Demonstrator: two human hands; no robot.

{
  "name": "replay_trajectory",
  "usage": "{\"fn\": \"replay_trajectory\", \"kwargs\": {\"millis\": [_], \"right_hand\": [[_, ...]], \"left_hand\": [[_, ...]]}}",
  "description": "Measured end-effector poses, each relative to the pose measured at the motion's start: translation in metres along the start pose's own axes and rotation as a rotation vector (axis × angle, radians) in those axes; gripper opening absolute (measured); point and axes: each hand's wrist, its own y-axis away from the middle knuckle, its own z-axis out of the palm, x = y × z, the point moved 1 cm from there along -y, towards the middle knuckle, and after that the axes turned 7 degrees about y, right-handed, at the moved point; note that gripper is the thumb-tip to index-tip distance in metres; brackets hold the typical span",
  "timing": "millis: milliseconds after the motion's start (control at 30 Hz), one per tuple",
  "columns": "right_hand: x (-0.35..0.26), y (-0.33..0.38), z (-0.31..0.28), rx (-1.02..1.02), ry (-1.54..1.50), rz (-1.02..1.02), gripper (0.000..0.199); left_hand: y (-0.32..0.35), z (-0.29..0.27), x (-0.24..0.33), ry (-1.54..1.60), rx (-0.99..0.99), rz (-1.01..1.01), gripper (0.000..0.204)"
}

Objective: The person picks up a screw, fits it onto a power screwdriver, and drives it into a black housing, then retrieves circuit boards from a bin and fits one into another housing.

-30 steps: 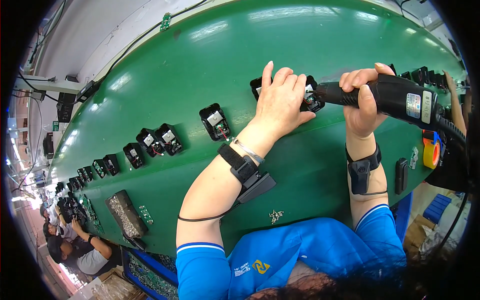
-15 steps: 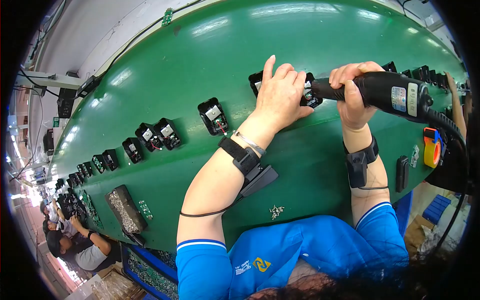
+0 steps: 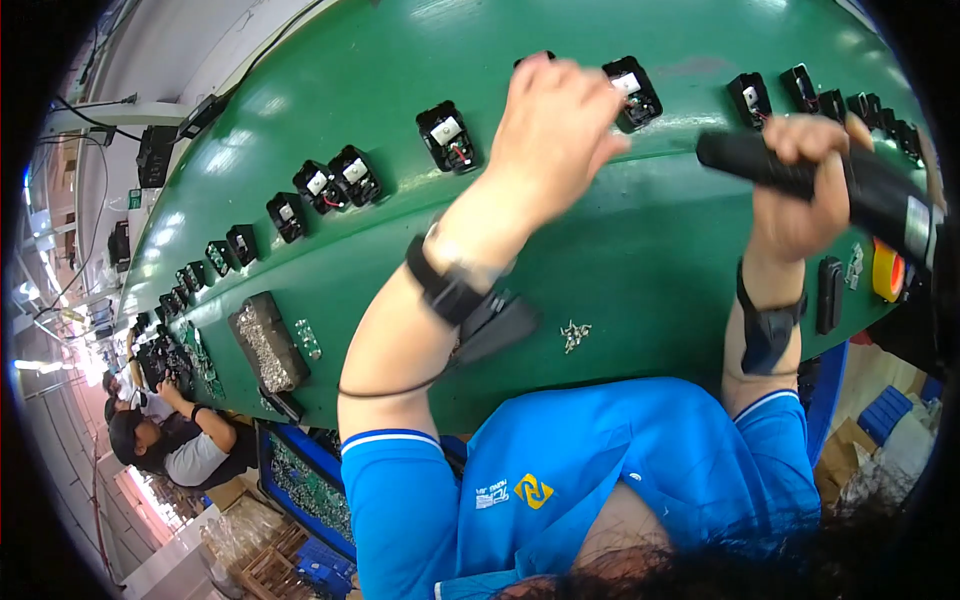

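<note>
1. Black socket module (image 3: 632, 90) with a white insert lies near the far side of the green bench (image 3: 640, 250), one of a row of like modules; it is just beside the left fingertips, and contact can't be confirmed.
2. Left hand (image 3: 555, 130) is lifted over the bench, fingers loosely curled and part spread, holding nothing visible. Better to press it flat on the module so the part can't spin or slide.
3. Right hand (image 3: 800, 190) is wrapped tight around a black electric screwdriver (image 3: 800, 170); the nose points left toward the module and stops well short of it.
4. Judgement: bring the tip square to the screw head before triggering. A tilted bit would likely slip or strip.
5. Loose screws (image 3: 574, 335) sit in a small pile on the bench near the body, within easy reach.
6. Further modules (image 3: 447, 135) trail off left. A grey tray of small parts (image 3: 268, 343) sits at the near left edge.
</note>
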Motion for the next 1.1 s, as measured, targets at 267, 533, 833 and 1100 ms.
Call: {"fn": "replay_trajectory", "kwargs": {"millis": [267,533,833,1100], "right_hand": [[-0.043,0.069,-0.03,0.016,0.08,0.28,0.039],[-0.053,0.067,-0.025,0.019,0.07,0.242,0.04],[-0.068,0.05,-0.039,0.108,-0.048,0.219,0.04],[-0.082,0.025,-0.023,0.144,-0.292,0.106,0.044]], "left_hand": [[0.115,-0.017,0.08,0.511,-0.411,-0.247,0.019],[0.113,0.003,0.105,0.192,-0.465,-0.227,0.009],[0.075,0.006,0.095,0.761,-0.283,-0.799,0.009],[0.049,0.048,0.107,2.115,0.113,-1.089,0.019]]}}
